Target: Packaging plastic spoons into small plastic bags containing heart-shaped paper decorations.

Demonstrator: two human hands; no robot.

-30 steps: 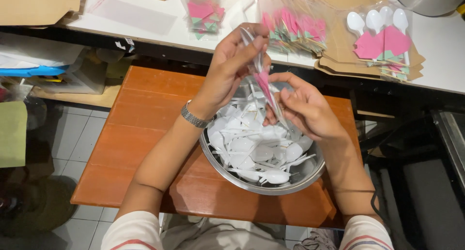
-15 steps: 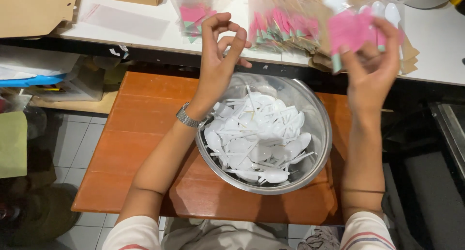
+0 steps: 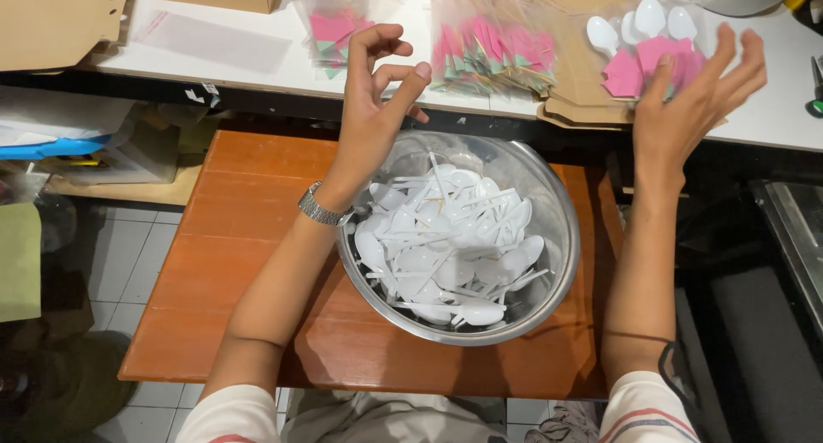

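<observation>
Head view: we're looking down at a steel bowl (image 3: 549,280) sitting on a brown wooden stool top (image 3: 223,237), bowl full of white plastic spoons (image 3: 446,254) and thin picks, all loose in a heap. Our left hand (image 3: 373,100) is raised above the bowl's far-left rim, wrist with a metal watch (image 3: 319,210) just over the rim; its grip is narrow, thumb and forefinger curled toward each other, nothing visible between them. Our right hand (image 3: 690,108) is up at the white worktop (image 3: 771,108), fingers spread wide, grip holding nothing, fingertips touching or just over a clear packet (image 3: 639,44) with white spoon heads and a pink napkin inside. That packet lies on a stack of flat brown cardboard pieces (image 3: 583,108) at the worktop's near edge. Left of it, a row of similar clear packets with pink and green contents (image 3: 493,53), well apart from the left hand's fingers; whether they touch the right-hand packet we can't tell. Further left, one smaller pile of the same packets (image 3: 330,31), then a flat clear bag (image 3: 214,40). Brown cardboard (image 3: 51,18) at far left corner. Tiled floor (image 3: 120,263) below the stool.
</observation>
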